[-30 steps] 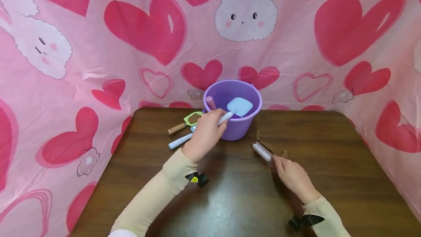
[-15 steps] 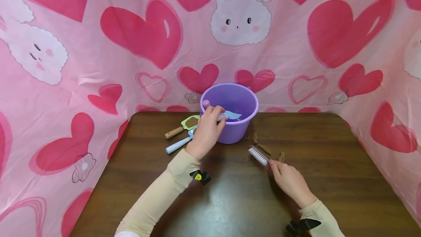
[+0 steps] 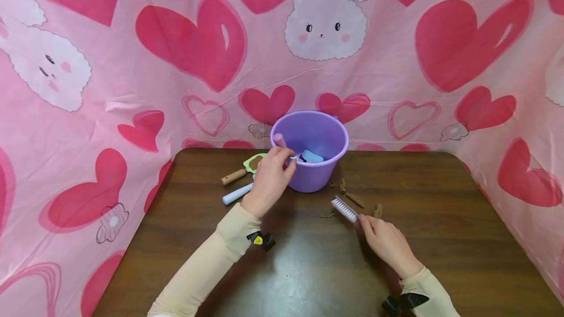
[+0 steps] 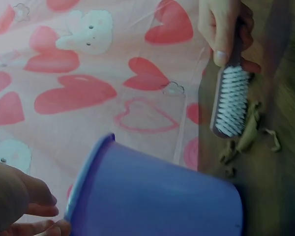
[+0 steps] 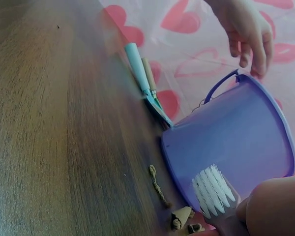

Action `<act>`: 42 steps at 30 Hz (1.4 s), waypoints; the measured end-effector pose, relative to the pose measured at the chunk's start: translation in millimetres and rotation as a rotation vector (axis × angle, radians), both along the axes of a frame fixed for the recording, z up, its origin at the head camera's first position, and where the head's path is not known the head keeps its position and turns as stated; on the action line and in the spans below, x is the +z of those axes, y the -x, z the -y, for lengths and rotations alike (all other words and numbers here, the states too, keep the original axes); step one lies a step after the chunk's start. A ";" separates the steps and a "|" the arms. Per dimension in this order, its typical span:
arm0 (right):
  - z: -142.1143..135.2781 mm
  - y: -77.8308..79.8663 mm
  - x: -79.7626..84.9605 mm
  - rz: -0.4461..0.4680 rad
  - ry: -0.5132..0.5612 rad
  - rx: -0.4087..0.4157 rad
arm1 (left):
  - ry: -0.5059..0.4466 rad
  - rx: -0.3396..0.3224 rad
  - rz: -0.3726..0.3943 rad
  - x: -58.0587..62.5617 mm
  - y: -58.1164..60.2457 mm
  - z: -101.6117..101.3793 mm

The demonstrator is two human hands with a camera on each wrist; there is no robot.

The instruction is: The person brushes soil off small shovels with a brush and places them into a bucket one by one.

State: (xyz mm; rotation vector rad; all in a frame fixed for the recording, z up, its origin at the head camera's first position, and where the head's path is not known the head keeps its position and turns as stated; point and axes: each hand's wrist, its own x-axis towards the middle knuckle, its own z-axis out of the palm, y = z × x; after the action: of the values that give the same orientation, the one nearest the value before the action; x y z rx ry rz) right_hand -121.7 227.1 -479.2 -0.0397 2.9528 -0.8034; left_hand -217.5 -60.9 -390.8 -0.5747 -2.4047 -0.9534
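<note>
My left hand (image 3: 270, 177) is at the near left rim of a purple bucket (image 3: 312, 177), fingers loosely bent, with no handle visible in its grasp. Inside the bucket lies a light blue shovel (image 3: 313, 156), mostly hidden by the wall. A pink handle (image 3: 279, 139) leans on the rim beside that hand. Low over the table, my right hand (image 3: 392, 247) grips a brush (image 3: 345, 209) by its handle. The white bristles (image 4: 232, 101) show clearly in the left wrist view.
Left of the bucket lie a green-framed tool with a wooden handle (image 3: 233, 176) and a tool with a light blue handle (image 3: 238, 193). Several brown crumbs and strips (image 3: 354, 199) are scattered on the wooden table (image 3: 317, 268) near the brush. A pink heart-patterned cloth (image 3: 198, 116) surrounds the table.
The light blue shovel has gone down into the bucket and left my left hand's grasp. That hand has drawn slightly back toward the rim. The right hand with the brush has hardly moved.
</note>
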 end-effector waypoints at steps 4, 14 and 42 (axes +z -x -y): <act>-0.8 -0.2 0.9 -0.012 -0.005 -0.004 | 0.003 0.030 -0.007 -7.3 -1.3 11.9; -2.6 0.4 4.1 -0.051 -0.024 0.021 | 0.147 0.122 0.130 -42.6 1.2 58.9; -13.0 2.1 -15.9 -0.044 0.044 0.114 | 0.434 0.211 0.512 -96.7 18.8 111.9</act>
State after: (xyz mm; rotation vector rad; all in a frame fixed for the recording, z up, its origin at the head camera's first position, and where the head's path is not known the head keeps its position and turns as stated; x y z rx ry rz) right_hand -123.8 240.0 -495.1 -0.2290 2.9415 -0.8620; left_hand -236.3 -172.8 -487.5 -0.2219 -3.0910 -0.5279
